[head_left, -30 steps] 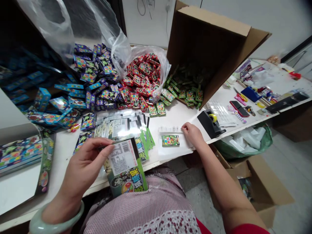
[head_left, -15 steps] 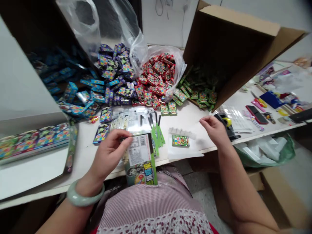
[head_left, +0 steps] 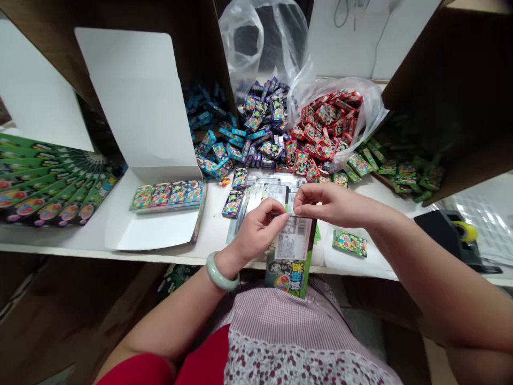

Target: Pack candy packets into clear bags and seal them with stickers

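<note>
White workbench [head_left: 214, 235], heaps of small printed boxes [head_left: 260, 123], open white carton [head_left: 156, 214], black tape dispenser [head_left: 449, 235], loose green box [head_left: 349, 243]

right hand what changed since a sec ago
The right hand moved left off the white sheet to the top edge of the green packet, which the left hand still holds. The small green box stayed on the sheet.

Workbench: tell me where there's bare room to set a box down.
Bare tabletop lies between the white carton and the left hand, and on the paper sheet right of the small green box. The back is crowded: heaped candy boxes.
</note>
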Demonstrator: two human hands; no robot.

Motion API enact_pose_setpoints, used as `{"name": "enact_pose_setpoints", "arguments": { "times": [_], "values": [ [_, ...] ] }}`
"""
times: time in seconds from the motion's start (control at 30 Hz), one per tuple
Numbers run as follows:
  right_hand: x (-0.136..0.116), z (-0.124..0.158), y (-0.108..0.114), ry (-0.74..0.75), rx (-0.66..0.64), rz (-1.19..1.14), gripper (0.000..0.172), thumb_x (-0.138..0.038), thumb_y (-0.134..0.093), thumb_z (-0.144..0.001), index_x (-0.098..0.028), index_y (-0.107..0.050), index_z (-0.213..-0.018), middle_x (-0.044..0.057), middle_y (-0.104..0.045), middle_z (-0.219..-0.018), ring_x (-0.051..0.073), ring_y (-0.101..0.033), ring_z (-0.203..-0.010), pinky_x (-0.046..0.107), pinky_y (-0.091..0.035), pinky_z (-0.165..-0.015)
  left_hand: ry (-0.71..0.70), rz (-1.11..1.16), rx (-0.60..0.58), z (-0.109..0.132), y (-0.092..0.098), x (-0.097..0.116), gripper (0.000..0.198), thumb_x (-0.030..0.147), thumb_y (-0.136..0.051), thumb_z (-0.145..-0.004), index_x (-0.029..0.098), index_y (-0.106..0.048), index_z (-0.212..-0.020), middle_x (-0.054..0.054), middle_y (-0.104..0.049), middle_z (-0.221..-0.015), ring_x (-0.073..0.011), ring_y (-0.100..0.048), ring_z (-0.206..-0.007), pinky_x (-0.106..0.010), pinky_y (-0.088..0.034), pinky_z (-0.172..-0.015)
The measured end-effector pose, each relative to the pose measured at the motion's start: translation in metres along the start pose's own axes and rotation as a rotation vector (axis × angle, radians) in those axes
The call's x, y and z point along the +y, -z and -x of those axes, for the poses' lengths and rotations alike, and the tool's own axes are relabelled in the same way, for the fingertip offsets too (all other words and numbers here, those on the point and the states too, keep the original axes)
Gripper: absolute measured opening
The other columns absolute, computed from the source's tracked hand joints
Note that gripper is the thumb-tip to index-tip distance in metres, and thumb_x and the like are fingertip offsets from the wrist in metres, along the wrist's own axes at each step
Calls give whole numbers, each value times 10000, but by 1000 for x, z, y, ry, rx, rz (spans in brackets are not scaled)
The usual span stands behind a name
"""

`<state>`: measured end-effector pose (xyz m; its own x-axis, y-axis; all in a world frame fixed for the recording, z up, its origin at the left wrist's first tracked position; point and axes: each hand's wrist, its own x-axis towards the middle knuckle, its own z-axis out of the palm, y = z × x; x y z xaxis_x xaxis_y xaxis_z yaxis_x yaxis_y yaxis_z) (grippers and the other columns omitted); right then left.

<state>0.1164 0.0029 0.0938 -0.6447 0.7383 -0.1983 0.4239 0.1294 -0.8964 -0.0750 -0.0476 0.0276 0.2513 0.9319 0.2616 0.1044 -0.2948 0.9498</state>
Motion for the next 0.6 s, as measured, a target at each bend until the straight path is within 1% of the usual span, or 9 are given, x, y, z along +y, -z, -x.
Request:
{"name": "enact_pose_setpoints", "arguments": {
  "times": [0.1, 0.2, 0.33, 0.43, 0.6],
  "values": [
    [6, -3, -1, -25, -20, -26, 156, -348, -615, -804, -207, -563, -758, -24, -537, -670, 120, -481, -613, 267, -363, -564, -6, 24, 4, -1, 2, -1, 76, 249, -560, -883, 189, -561, -837, 7, -544, -774, -120, -510, -708, -257, -427, -644],
    [9, -4, -3, -28, -10, -46, 151, -347, -603, -808, -208, -558, -768, -25, -534, -680, 121, -482, -623, 269, -360, -573, 1, 38, 3, -2, 2, -2, 107, 275, -552, -897, 189, -561, -833, 9, -541, -767, -121, -507, -703, -255, -429, -640],
    [9, -6, -5, -40, 15, 5, 143, -338, -598, -798, -208, -556, -754, -18, -544, -680, 125, -488, -630, 273, -362, -577, -20, 33, 16, -2, 0, -6, 150, 318, -660, -845, 197, -572, -835, 3, -571, -792, -136, -533, -744, -272, -442, -685],
    [7, -6, -6, -50, 22, 38, 125, -307, -595, -796, -204, -555, -738, -13, -554, -678, 124, -491, -622, 270, -369, -572, -34, 22, 46, -2, -3, -11, 162, 286, -711, -809, 201, -573, -824, 8, -572, -783, -136, -536, -741, -276, -441, -693],
    [10, -8, -4, -74, 59, 59, 101, -254, -616, -795, -187, -572, -734, -10, -559, -683, 120, -489, -640, 256, -372, -583, -71, -27, 75, -3, -4, -13, 138, 246, -692, -822, 198, -562, -820, 12, -574, -770, -128, -554, -722, -259, -458, -677]
  ]
}}
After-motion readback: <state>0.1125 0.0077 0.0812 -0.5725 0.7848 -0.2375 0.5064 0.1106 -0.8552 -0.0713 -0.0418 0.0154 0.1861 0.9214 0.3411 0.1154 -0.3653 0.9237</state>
